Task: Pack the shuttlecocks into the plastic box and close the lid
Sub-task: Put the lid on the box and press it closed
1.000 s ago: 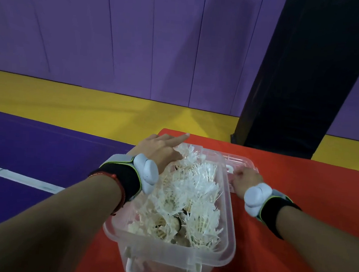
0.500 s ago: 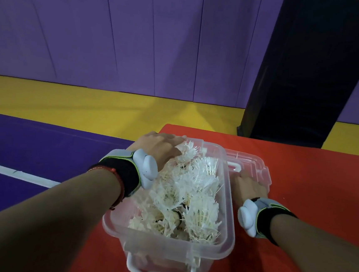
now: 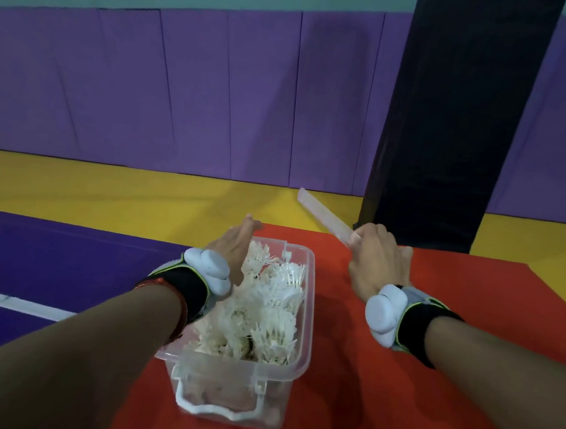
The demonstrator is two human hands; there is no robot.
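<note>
Gripped tilted lid (image 3: 322, 217) in right hand (image 3: 378, 260) above counter (image 3: 396, 395); held left hand (image 3: 234, 247), fingers straight, over shuttlecocks (image 3: 274, 299) heaped in plastic box (image 3: 308, 319).

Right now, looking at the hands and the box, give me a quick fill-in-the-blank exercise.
The right hand grips the box's clear ____, raised off the surface. The left hand, fingers straight, is over the white ____ heaped in the plastic box. The plastic box stands on a ____ surface.
Missing words: lid; shuttlecocks; red.
</note>
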